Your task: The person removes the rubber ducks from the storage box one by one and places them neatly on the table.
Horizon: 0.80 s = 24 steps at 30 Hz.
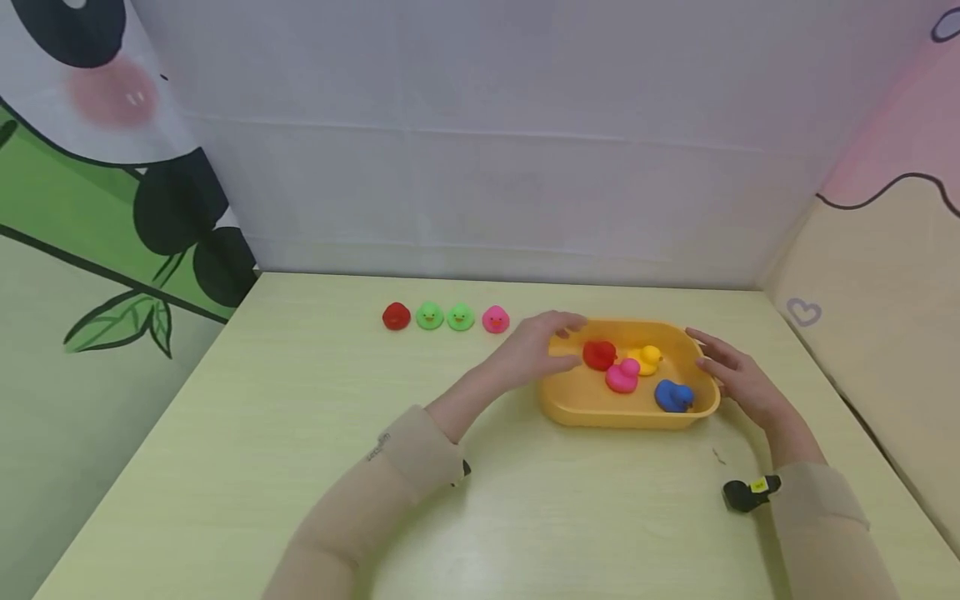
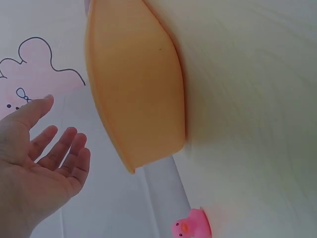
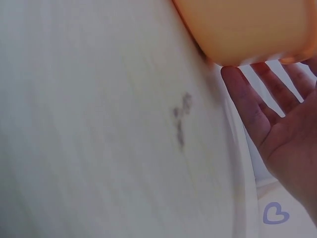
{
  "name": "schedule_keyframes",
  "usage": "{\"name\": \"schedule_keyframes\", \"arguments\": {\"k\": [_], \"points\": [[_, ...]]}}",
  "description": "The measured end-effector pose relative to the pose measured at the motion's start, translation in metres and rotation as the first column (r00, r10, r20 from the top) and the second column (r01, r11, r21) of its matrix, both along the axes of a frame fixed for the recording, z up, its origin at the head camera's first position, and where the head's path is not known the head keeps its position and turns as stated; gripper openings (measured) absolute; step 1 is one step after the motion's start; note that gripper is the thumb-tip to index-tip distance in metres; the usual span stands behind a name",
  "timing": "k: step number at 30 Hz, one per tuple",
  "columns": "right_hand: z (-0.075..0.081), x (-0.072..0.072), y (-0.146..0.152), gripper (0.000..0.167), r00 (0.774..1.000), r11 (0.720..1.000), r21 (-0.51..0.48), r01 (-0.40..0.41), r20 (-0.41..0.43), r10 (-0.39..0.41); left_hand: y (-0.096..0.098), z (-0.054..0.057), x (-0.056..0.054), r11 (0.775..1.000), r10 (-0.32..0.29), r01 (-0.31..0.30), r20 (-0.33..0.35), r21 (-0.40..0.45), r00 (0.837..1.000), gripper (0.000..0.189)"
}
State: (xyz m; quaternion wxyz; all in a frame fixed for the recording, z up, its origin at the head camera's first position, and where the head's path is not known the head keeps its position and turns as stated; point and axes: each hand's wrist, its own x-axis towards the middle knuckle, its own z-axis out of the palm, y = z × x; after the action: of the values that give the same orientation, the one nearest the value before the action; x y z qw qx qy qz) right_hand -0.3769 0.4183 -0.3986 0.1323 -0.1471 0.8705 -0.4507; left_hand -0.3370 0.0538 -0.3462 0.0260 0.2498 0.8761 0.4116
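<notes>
A yellow-orange plastic basin (image 1: 577,398) stands on the table, holding a red duck (image 1: 598,355), a pink duck (image 1: 622,377), a yellow duck (image 1: 647,360) and a blue duck (image 1: 673,396). My left hand (image 1: 528,350) hovers over the basin's left end, thumb and fingers spread apart with nothing between them. In the left wrist view, a gap shows between that hand (image 2: 47,166) and the basin wall (image 2: 138,89). At the basin's right end is my right hand (image 1: 738,379), its fingers extended along the rim. The right wrist view shows those fingertips (image 3: 232,74) right at the basin's wall.
Behind and left of the basin, a row holds a red toy (image 1: 396,317), two green ducks (image 1: 430,316) (image 1: 461,317) and another pink duck (image 1: 496,319). A pale wall cloth (image 1: 480,167) rises at the table's back edge. Printed panels flank both sides.
</notes>
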Motion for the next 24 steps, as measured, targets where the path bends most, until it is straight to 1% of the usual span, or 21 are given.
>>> {"name": "schedule_keyframes", "arguments": {"k": [4, 7, 13, 19, 24], "points": [[0.000, 0.000, 0.001, 0.054, 1.000, 1.000, 0.007, 0.006, -0.001, -0.006, 0.010, -0.008, -0.009, 1.000, -0.015, 0.015, 0.011, 0.009, 1.000, 0.053], [0.000, 0.000, 0.002, 0.054, 1.000, 1.000, -0.001, 0.008, 0.001, -0.008, 0.018, -0.013, -0.014, 1.000, -0.013, 0.013, 0.027, -0.007, 1.000, 0.053], [-0.001, 0.000, 0.003, 0.053, 1.000, 1.000, -0.016, 0.010, -0.006, -0.010, 0.030, -0.018, -0.027, 1.000, -0.017, 0.018, 0.057, -0.024, 0.998, 0.055], [0.000, 0.001, 0.003, 0.053, 1.000, 1.000, -0.017, 0.005, -0.009, -0.005, 0.040, -0.023, -0.037, 1.000, -0.015, 0.018, 0.116, -0.024, 0.993, 0.053], [0.002, 0.002, 0.004, 0.053, 1.000, 1.000, -0.009, 0.004, -0.006, -0.004, 0.045, -0.027, -0.043, 0.996, -0.023, 0.033, 0.116, -0.084, 0.993, 0.051]]}}
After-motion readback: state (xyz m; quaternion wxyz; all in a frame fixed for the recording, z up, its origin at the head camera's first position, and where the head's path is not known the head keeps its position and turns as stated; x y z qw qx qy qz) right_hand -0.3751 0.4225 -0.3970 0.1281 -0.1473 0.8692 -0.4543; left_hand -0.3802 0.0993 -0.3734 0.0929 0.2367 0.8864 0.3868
